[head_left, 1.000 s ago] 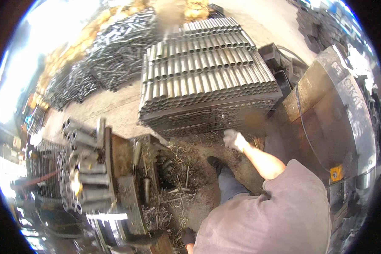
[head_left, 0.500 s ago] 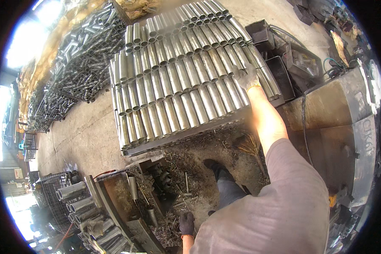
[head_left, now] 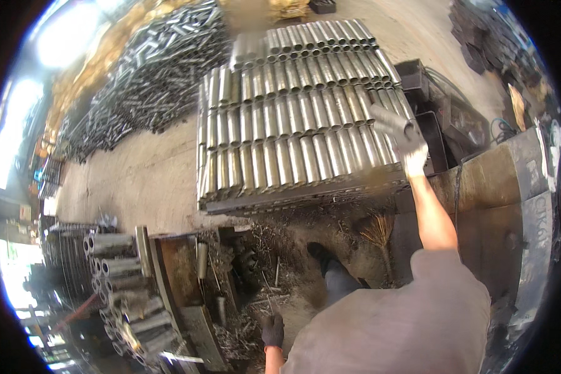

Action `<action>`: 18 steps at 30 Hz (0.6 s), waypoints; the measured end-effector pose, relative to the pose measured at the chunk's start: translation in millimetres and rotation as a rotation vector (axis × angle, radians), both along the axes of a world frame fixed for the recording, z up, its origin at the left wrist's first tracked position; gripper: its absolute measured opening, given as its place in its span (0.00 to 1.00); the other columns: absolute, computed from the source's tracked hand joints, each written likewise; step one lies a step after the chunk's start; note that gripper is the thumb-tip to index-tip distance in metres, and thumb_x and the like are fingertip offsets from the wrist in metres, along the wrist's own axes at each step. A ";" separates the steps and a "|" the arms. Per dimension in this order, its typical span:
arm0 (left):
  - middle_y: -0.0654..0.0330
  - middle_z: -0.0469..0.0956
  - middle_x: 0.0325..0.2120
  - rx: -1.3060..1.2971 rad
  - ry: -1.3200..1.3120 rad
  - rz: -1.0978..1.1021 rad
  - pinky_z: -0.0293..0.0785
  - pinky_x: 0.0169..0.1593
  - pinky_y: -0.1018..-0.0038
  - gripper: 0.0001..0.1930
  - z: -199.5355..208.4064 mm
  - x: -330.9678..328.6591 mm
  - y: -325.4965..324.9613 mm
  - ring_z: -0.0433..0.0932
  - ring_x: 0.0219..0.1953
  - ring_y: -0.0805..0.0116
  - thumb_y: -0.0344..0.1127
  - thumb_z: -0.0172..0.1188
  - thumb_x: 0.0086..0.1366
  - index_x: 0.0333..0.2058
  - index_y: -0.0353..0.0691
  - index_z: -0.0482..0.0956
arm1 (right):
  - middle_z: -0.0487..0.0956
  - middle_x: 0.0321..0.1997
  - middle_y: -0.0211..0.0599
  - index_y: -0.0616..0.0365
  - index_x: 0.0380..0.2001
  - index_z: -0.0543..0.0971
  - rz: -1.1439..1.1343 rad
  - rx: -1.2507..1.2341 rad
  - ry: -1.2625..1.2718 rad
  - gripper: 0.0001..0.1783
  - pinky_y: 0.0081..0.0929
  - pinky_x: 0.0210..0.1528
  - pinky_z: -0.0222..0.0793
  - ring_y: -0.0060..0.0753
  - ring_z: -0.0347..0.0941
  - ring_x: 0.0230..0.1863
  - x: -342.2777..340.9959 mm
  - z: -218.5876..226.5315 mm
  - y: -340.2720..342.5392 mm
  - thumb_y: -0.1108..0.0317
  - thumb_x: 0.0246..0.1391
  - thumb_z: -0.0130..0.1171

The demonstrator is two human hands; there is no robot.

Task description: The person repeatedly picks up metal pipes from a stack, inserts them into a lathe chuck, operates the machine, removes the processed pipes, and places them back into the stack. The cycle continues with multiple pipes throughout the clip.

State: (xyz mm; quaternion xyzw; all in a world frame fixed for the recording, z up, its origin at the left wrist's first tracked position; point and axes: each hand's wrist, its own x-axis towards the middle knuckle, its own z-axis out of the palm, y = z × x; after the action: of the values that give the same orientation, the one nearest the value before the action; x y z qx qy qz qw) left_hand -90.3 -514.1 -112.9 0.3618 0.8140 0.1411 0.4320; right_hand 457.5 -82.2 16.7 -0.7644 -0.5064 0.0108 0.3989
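My right hand (head_left: 411, 148), in a pale work glove, reaches to the right end of a layered stack of metal tubes (head_left: 305, 159). Its fingers are closed round one short steel tube (head_left: 389, 121), which lies at a slant over the stack's right side. Motion smears the glove and tube somewhat. Low in the picture my left hand (head_left: 272, 330), in a dark glove, hangs above the littered floor with its fingers curled. Whether it holds anything is hard to see; a thin strip shows just above it.
Below left, more tubes (head_left: 119, 268) lie on a rack beside a metal bench. A large heap of tubes (head_left: 168, 56) fills the upper left. Dark bins (head_left: 411, 81) stand right of the stack, near a rusty metal panel (head_left: 489, 156). A broom (head_left: 380, 234) lies near my foot.
My right hand has gone from resting at the stack's right side to holding a tube raised at a slant. The view has shifted, so the stack sits farther right. My left hand stays low.
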 end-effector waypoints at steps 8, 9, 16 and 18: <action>0.44 0.71 0.65 0.661 0.248 -0.265 0.72 0.64 0.58 0.43 178.6 63.3 13.9 0.74 0.64 0.46 0.48 0.74 0.60 0.69 0.39 0.64 | 0.79 0.20 0.40 0.59 0.25 0.85 1.224 -0.334 0.250 0.08 0.32 0.28 0.71 0.32 0.74 0.21 -274.4 94.4 -269.2 0.67 0.49 0.74; 0.44 0.75 0.61 0.744 0.285 -0.235 0.74 0.63 0.57 0.41 195.2 60.0 -13.1 0.76 0.61 0.46 0.48 0.74 0.59 0.67 0.42 0.67 | 0.80 0.24 0.41 0.59 0.29 0.86 1.409 -0.403 0.381 0.09 0.31 0.30 0.72 0.34 0.76 0.24 -307.5 99.1 -304.7 0.66 0.49 0.74; 0.51 0.82 0.53 0.214 0.124 0.483 0.76 0.60 0.59 0.31 218.5 15.0 -324.6 0.80 0.57 0.51 0.52 0.74 0.58 0.57 0.48 0.80 | 0.82 0.27 0.42 0.57 0.36 0.87 2.418 -0.393 -0.051 0.12 0.33 0.30 0.74 0.41 0.79 0.26 -479.7 137.4 -516.9 0.64 0.49 0.75; 0.51 0.82 0.54 0.248 0.050 0.720 0.76 0.59 0.59 0.30 205.1 23.2 -387.6 0.80 0.58 0.52 0.50 0.75 0.58 0.57 0.46 0.80 | 0.84 0.30 0.45 0.54 0.44 0.87 2.597 -0.399 -0.118 0.15 0.36 0.32 0.77 0.45 0.81 0.28 -517.5 148.0 -573.1 0.66 0.51 0.72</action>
State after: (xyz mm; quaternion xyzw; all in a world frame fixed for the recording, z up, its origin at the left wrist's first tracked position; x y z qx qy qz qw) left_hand -67.1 -901.7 92.3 0.1054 0.8759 0.3727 0.2876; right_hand -60.0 -655.3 164.6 0.2315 -0.8740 0.4250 -0.0436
